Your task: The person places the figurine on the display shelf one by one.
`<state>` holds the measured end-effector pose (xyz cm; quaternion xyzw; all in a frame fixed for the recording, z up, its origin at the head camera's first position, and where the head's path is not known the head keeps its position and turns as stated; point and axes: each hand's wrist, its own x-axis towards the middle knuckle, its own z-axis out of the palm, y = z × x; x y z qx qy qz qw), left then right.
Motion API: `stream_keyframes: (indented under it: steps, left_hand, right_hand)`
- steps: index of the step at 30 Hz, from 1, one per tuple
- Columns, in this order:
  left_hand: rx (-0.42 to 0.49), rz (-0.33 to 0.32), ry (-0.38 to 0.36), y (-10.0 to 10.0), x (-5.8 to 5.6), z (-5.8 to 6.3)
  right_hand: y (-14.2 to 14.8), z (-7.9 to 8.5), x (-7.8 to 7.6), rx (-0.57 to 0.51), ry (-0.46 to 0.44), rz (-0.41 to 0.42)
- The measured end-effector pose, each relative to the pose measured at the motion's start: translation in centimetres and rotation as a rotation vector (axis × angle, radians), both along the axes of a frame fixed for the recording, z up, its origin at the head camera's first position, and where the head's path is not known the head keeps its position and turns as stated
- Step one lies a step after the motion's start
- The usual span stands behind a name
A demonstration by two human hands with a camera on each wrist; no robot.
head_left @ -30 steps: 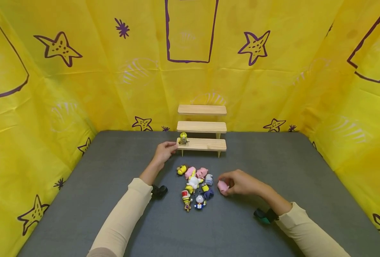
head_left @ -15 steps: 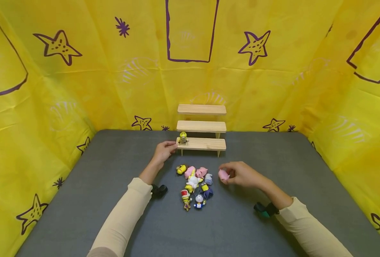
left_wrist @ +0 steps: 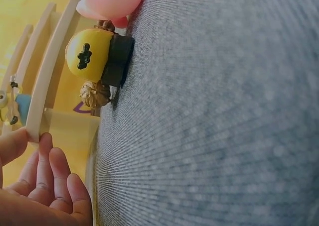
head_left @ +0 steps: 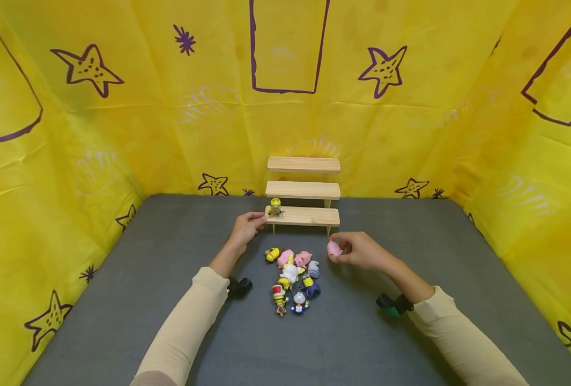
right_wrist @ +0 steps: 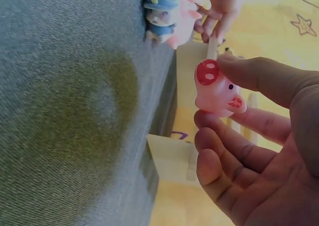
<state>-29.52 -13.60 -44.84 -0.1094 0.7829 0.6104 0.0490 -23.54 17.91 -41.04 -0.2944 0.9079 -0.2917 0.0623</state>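
Observation:
My right hand (head_left: pixel 362 251) pinches a pink pig figure (right_wrist: pixel 219 89) between thumb and fingers, off the table and to the right of the toy pile. The pig's red snout faces the right wrist camera. With thumb above and fingers below, my left hand (head_left: pixel 245 229) holds the left end of the lowest step of a three-tier wooden display stand (head_left: pixel 309 216). On that step, beside the left fingertips, stands a yellow minion figure (head_left: pixel 275 207). Part of that figure also shows at the edge of the left wrist view.
Several small figures lie in a pile before the stand: a white unicorn-like toy (head_left: pixel 291 272), another pink pig (head_left: pixel 303 259), a blue-white cat figure (head_left: pixel 300 303), a grey-blue capped figure (right_wrist: pixel 162 14). Yellow cloth walls (head_left: pixel 169 134) enclose the grey table (head_left: pixel 343 343).
My right hand has moved away from me toward the stand, carrying the pink pig figure. The left hand stays at the end of the lowest step.

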Motion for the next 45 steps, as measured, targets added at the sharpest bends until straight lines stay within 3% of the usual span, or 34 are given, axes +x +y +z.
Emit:
stream_keyframes:
  steps: [13,18,26,36,45]
  left_hand:
    - [-0.003,-0.004,0.012,-0.1,0.1,0.1]
    - [-0.007,-0.001,0.003,-0.2,0.1,0.0]
    - [-0.032,-0.013,0.006,-0.1,-0.1,-0.2]
    - [-0.026,-0.007,0.000,-0.1,-0.1,0.1]
    - [-0.026,-0.007,0.001,-0.1,0.0,0.1]
  right_hand:
    - [-0.7,1.9,-2.1,-0.071,0.047,-0.062]
    - [-2.0,2.1,-3.5,-0.073,0.033,-0.059]
    - [-4.3,2.9,-5.4,-0.056,0.025,-0.122]
    - [-5.5,4.3,-7.7,-0.049,-0.036,-0.071]
    - [-7.1,3.9,-8.7,-0.081,-0.106,-0.051]
